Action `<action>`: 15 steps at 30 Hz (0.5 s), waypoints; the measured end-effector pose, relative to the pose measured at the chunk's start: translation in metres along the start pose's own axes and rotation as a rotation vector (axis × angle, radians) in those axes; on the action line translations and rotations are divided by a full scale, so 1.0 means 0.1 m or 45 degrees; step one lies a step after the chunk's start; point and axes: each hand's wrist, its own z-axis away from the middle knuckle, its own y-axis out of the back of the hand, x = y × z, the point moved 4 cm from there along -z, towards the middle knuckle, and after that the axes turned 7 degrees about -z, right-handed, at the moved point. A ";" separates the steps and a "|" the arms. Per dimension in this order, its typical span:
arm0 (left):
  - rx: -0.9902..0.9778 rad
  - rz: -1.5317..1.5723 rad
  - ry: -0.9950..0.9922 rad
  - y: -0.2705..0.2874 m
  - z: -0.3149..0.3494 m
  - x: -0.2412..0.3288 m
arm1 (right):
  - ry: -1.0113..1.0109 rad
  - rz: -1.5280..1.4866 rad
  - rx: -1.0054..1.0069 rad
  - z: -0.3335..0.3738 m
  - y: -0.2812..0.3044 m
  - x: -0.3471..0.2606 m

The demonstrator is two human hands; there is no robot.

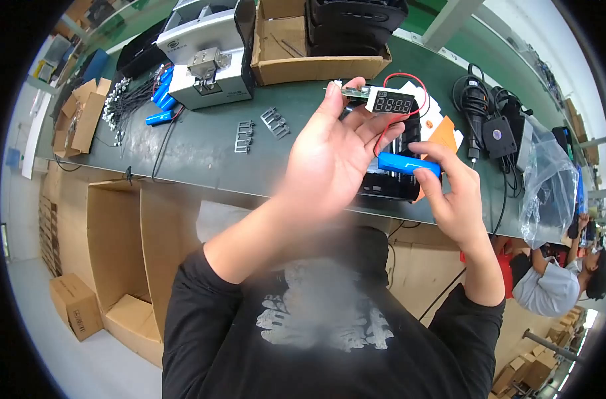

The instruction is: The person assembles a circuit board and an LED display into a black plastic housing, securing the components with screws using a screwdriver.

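The display module (391,102) is being held above the table (203,156) by the left hand (333,149); just right and nearer the body, the battery cell (409,164) is held by the right hand (459,199). Below the cell, the case (393,188) is seen on the table. Leftward, brackets (274,124) are laid out, the machine (213,86) placed behind them, flanked rightward by the open carton (319,70), casings (356,30) stacked inside. Farther left, leads (133,100) are spread beside the small carton (87,120). Over right, a plastic bag (549,186) is placed beyond the cables (472,100).

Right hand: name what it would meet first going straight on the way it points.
Past the blue cylinder it holds, the right hand would probably meet the left hand first; depth is unclear.
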 end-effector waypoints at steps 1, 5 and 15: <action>0.001 0.003 -0.001 -0.01 0.00 -0.02 | 0.000 0.001 -0.003 0.02 -0.01 -0.03; 0.018 -0.026 -0.104 -0.04 0.01 -0.09 | 0.130 0.170 0.059 0.04 -0.04 -0.13; 0.024 -0.133 -0.241 0.01 0.01 -0.11 | 0.208 0.325 0.047 -0.01 -0.10 -0.22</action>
